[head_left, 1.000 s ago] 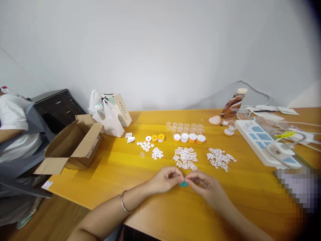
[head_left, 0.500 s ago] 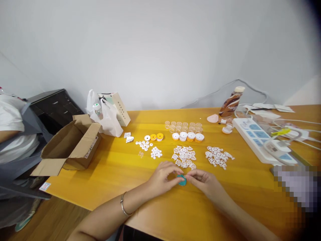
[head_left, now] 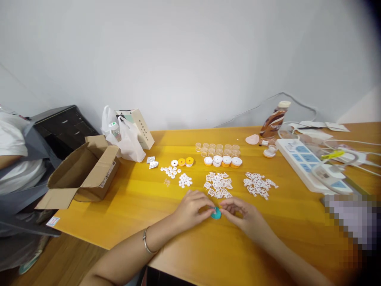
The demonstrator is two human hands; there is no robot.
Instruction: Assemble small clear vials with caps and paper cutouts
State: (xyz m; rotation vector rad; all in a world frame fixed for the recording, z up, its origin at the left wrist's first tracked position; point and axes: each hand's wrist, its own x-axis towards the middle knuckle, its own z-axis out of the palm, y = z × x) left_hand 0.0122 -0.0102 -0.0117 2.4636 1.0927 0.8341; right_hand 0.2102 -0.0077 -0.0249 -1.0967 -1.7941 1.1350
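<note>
A small teal disc [head_left: 216,214] is between my two hands, low over the table's front part. My left hand [head_left: 193,209] pinches its left edge between thumb and forefinger; a tiny pale bit shows at those fingertips. At the disc's right edge, my right hand [head_left: 242,216] has thumb and forefinger brought close together, and what they hold is too small to make out. Just beyond my hands lies a pile of white openwork plastic parts [head_left: 218,184]. Another pile of white plastic parts [head_left: 258,184] is to its right. White round caps [head_left: 185,180] are heaped to the left.
Clear cups [head_left: 219,149] stand in rows behind white-and-orange round pieces [head_left: 226,161]. At left are a cardboard box [head_left: 98,178] and a plastic bag [head_left: 131,145]. A bottle [head_left: 274,121] and a power strip [head_left: 303,165] with cables occupy the right. A person [head_left: 18,159] sits at far left.
My fingers have shifted slightly around the teal disc, and the disc has turned a little and sits a touch higher in view. The other things keep their places.
</note>
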